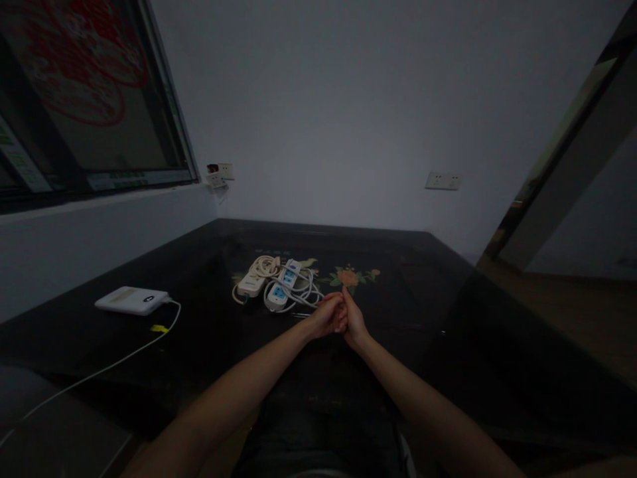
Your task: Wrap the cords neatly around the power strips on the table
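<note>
Head view: my left hand (329, 316) and right hand (355, 321) press together; I cannot tell whether they enclose anything. To their left, a blue-socketed power strip (281, 291) and cream power strip (250, 285) lie on the surface (423, 358).

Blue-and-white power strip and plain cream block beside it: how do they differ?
The power strip shows blue socket panels on top; the cream block shows a mostly plain face. The power strip lies nearer the left hand; the cream block lies farther from it. Both rest on the dark table.
</note>
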Tool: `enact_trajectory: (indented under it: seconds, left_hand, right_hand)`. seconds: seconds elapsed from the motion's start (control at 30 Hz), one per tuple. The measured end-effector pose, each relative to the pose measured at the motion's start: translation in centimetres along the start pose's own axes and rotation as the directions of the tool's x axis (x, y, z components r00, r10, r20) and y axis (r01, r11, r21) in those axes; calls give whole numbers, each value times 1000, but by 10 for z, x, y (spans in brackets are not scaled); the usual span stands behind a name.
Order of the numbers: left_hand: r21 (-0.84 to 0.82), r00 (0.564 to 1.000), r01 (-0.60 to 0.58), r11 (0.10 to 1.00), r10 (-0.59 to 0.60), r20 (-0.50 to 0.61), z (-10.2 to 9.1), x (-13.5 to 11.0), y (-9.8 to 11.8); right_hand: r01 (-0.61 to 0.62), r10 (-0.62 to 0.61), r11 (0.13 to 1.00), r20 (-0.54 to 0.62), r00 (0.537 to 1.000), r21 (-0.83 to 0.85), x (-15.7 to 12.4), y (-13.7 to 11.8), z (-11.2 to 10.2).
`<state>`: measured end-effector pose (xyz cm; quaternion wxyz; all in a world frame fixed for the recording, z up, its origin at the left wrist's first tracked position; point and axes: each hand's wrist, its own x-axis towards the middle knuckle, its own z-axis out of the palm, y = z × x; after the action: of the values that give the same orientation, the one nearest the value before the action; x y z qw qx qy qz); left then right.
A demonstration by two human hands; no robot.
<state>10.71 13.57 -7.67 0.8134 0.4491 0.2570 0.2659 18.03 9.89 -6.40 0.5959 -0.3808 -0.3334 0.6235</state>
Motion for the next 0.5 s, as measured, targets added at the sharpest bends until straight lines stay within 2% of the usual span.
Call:
enact_trajectory:
  seconds: [0.3, 0.5]
  left_hand:
    - [-1, 999, -3, 1000, 3, -32, 3, -2, 2]
    - [13, 999, -13, 1000, 14, -37, 5, -3, 3]
  right_hand:
    - [32, -32, 999, 2, 1000, -37, 0, 0, -1]
    - [10, -11, 998, -7, 1000, -59, 4, 3, -5]
